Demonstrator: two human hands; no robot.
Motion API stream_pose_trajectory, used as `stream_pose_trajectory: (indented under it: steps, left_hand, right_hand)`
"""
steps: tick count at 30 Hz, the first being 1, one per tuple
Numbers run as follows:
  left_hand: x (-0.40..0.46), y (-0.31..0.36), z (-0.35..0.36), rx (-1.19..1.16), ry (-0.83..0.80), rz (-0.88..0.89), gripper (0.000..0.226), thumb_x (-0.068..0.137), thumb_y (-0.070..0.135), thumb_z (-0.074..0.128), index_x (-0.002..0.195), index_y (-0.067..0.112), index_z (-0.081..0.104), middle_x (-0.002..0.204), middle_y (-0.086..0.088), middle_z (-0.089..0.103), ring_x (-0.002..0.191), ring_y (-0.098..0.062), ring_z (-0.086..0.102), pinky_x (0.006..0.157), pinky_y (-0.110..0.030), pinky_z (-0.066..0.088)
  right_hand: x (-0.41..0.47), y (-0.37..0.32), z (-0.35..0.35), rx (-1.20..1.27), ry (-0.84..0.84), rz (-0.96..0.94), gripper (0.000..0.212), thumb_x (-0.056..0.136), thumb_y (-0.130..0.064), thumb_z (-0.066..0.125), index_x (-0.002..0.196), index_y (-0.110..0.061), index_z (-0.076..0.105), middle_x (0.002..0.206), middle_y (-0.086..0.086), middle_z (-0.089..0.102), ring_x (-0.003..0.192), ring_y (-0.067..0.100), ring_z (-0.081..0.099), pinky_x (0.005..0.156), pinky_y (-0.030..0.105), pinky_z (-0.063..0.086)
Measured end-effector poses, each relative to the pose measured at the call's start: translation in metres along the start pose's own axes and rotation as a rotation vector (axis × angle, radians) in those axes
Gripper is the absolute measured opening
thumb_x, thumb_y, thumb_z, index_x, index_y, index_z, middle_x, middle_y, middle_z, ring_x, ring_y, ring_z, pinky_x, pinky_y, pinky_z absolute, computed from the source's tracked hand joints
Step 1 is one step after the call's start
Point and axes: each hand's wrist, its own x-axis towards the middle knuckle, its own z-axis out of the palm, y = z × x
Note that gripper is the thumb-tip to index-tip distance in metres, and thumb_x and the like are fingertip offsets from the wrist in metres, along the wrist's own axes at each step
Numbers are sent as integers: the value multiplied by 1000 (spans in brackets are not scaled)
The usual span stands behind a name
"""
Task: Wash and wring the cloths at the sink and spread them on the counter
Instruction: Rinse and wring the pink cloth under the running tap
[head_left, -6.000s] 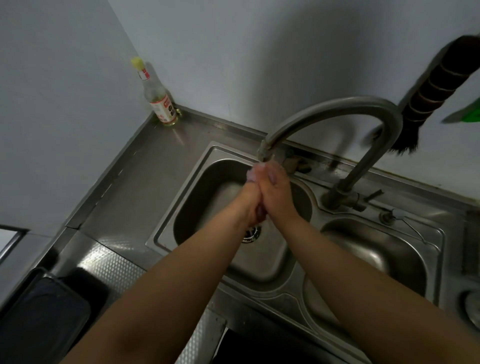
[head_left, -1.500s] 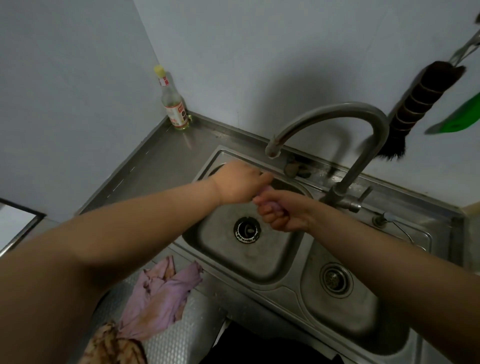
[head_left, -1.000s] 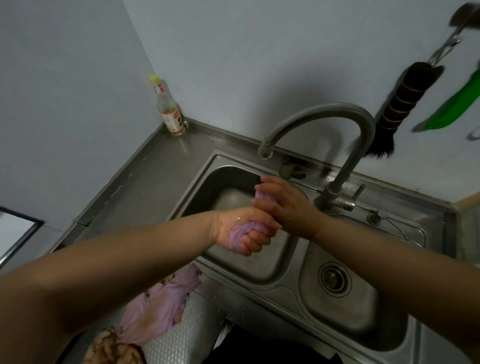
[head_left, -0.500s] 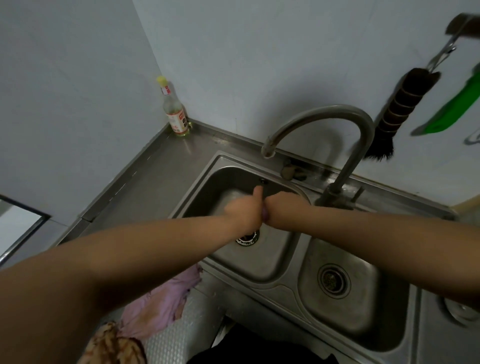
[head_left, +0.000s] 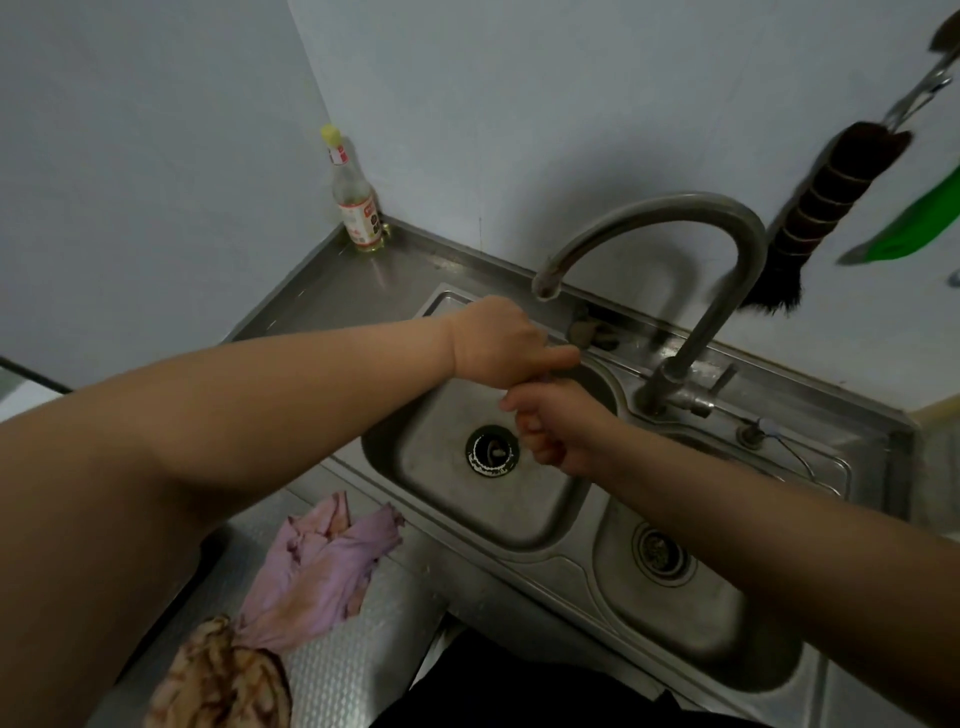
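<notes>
Over the left sink basin (head_left: 415, 457), my left hand (head_left: 496, 345) sits above my right hand (head_left: 558, 431), both fists clenched around a twisted purple cloth. The cloth is almost wholly hidden inside the fists. The curved tap spout (head_left: 545, 283) ends just above my left hand; I see no water running. A second purple cloth (head_left: 322, 566) lies crumpled on the ribbed drainboard (head_left: 343, 670) in front of the basin. A brown patterned cloth (head_left: 223, 675) lies bunched beside it at the near edge.
A bottle (head_left: 356, 208) with a yellow cap stands in the back left corner of the counter. The right basin (head_left: 691, 613) has its drain showing. A dark brush (head_left: 821, 208) and a green item (head_left: 914, 228) hang on the wall at right.
My hands have twisted against each other on the purple cloth: from side by side half a second ago, the left fist now sits above and the right below. The view shifted slightly.
</notes>
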Motion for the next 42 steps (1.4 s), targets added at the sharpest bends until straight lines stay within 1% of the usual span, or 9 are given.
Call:
stream_pose_trajectory:
  steps: [3, 7, 24, 27, 29, 32, 35, 39, 42]
  left_hand:
    - [-2, -8, -2, -67, 140, 42, 28, 89, 34, 34, 102, 13, 47, 50, -5, 49, 35, -23, 47, 37, -19, 29]
    - [-1, -14, -5, -42, 314, 78, 20, 90, 31, 44, 99, 14, 38, 52, -5, 50, 37, -23, 47, 35, -22, 37]
    - [-4, -14, -13, -45, 362, 115, 29, 87, 29, 60, 97, 14, 37, 51, -2, 49, 37, -20, 45, 37, -21, 32]
    - [-4, -9, -4, -131, 300, 1, 27, 86, 26, 58, 100, 11, 40, 60, -7, 53, 42, -24, 49, 37, -27, 41]
    - [-9, -2, 5, -205, 220, -154, 33, 79, 24, 64, 105, 8, 50, 86, -12, 58, 60, -29, 58, 44, -31, 43]
    - [-19, 15, 14, -403, 13, -408, 38, 83, 35, 63, 114, 13, 55, 116, -10, 49, 96, -26, 53, 74, -37, 49]
    - [-29, 24, 15, -883, -175, -609, 54, 79, 42, 73, 119, 13, 53, 114, -4, 53, 99, -17, 52, 85, -32, 49]
    - [-51, 32, 15, -1694, -67, -797, 34, 89, 33, 66, 113, 11, 60, 111, -12, 67, 100, -25, 65, 89, -34, 53]
    - [-60, 42, 22, -1980, 63, -991, 22, 94, 25, 59, 109, 11, 65, 103, -14, 65, 90, -23, 61, 79, -32, 49]
  right_hand:
    - [-5, -5, 3, 78, -19, 2, 36, 87, -6, 47, 59, -21, 28, 38, -7, 26, 30, 6, 17, 35, 14, 10]
    - [-12, -12, 6, 124, -45, 6, 33, 87, -6, 45, 62, -22, 30, 39, -7, 25, 29, 5, 17, 33, 12, 11]
    - [-19, -10, 8, 286, -151, 30, 39, 88, -8, 45, 52, -20, 37, 39, -7, 28, 29, 4, 18, 34, 14, 10]
    - [-11, -9, -2, 90, -130, -55, 28, 90, -12, 50, 65, -20, 41, 41, -7, 31, 32, 4, 22, 34, 15, 12]
    - [-1, -9, -14, -332, -23, -166, 22, 89, -24, 58, 72, -18, 48, 45, -5, 41, 38, 7, 34, 35, 18, 23]
    - [13, -7, -34, -843, 165, -263, 39, 81, -43, 67, 101, -12, 55, 82, 3, 62, 70, 15, 60, 59, 25, 50]
    - [15, -8, -51, -927, 210, -389, 56, 80, -36, 70, 128, -19, 46, 120, 3, 51, 104, 15, 52, 92, 32, 47]
    - [16, -3, -60, -884, 262, -591, 44, 83, -15, 68, 124, -25, 55, 123, 1, 38, 102, 7, 43, 83, 2, 33]
    - [18, 3, -56, -774, 280, -702, 29, 85, -7, 64, 114, -14, 64, 119, 1, 39, 95, -4, 42, 79, -6, 32]
